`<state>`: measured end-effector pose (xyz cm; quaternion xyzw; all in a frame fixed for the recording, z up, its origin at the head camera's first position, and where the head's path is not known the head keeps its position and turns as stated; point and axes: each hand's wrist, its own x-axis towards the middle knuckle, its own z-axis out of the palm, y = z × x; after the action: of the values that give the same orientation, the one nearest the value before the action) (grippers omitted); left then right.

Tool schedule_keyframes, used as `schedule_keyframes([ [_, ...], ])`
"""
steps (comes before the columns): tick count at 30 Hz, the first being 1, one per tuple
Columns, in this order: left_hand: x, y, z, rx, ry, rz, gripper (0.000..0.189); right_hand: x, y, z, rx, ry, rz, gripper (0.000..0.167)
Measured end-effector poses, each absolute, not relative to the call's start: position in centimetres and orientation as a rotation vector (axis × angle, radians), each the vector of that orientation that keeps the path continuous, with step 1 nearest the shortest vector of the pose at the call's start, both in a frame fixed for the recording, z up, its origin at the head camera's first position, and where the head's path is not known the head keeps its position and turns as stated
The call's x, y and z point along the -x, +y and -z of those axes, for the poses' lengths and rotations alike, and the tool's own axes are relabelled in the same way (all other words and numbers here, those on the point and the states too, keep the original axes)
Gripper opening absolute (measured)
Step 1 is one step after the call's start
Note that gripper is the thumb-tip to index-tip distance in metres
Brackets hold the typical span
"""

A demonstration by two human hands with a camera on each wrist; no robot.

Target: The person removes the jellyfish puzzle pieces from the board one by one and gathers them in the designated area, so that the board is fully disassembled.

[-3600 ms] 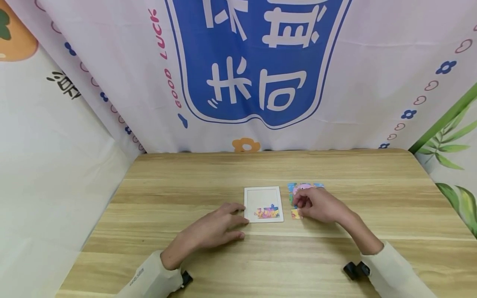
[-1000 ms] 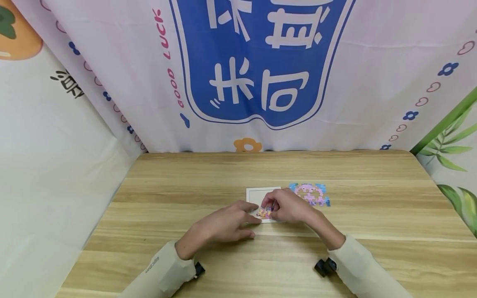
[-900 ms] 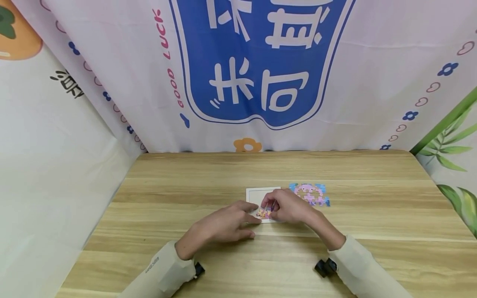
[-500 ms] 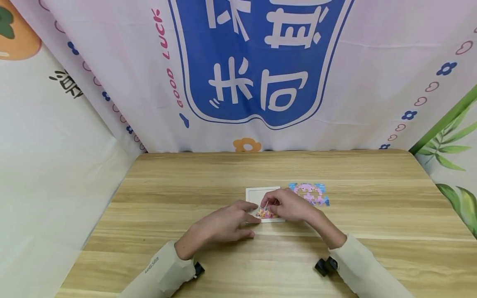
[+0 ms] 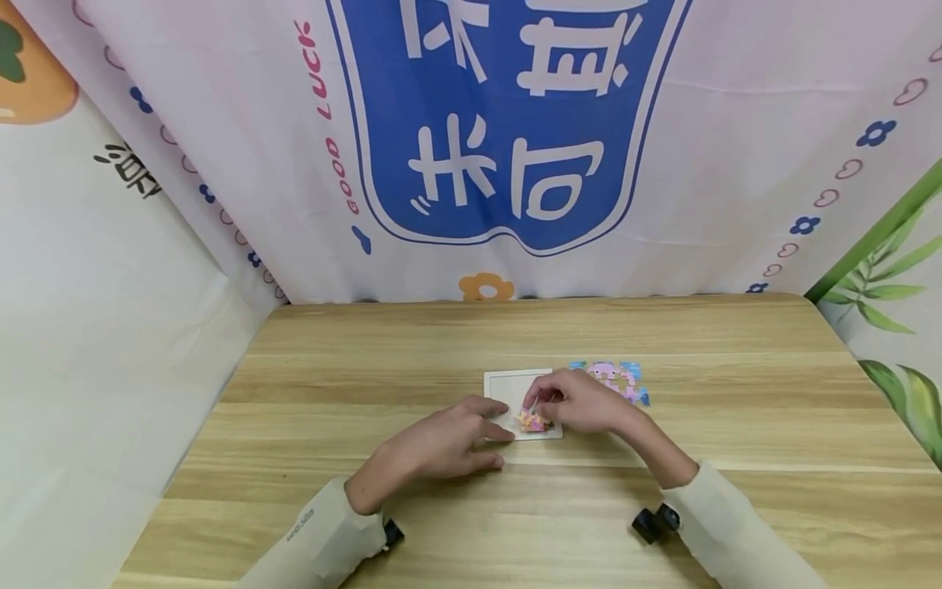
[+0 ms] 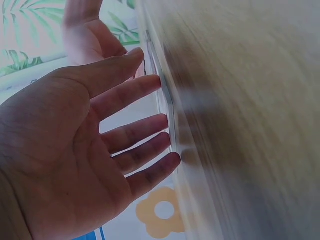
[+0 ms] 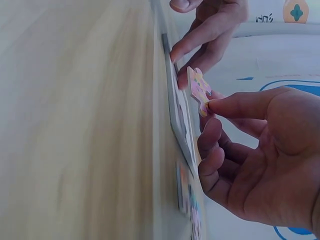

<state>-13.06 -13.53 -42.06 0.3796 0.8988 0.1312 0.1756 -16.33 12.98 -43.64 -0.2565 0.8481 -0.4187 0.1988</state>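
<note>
My right hand (image 5: 581, 401) pinches a pink and yellow jigsaw piece (image 7: 198, 86) between thumb and fingers, raised just above the white puzzle tray (image 5: 509, 386). Its remaining fingers curl in toward the palm. In the head view, pink and yellow pieces (image 5: 536, 424) show at the tray's lower right, partly covered by the right hand. My left hand (image 5: 459, 438) lies with fingers spread and nearly straight, its fingertips (image 6: 159, 82) at the tray's left side. Nothing is held in it.
Right of the tray, several pink and blue jigsaw pieces (image 5: 631, 372) lie together on the wooden table (image 5: 383, 352), partly behind the right hand. A printed curtain (image 5: 706, 204) hangs along the table's back edge.
The right hand has gone from the loose pieces to the tray, then shifted slightly right with a pinched piece. The yellow piece beside the tray has left its spot. The left hand stays at the tray.
</note>
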Motion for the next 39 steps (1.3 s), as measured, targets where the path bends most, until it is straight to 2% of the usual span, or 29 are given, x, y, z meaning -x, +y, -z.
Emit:
schedule_keyframes([
  [39,12.9,-13.6,42.5,-1.058,2.588,-0.397,0.038,15.1,19.9,43.8,0.706,2.458,1.160,0.015],
])
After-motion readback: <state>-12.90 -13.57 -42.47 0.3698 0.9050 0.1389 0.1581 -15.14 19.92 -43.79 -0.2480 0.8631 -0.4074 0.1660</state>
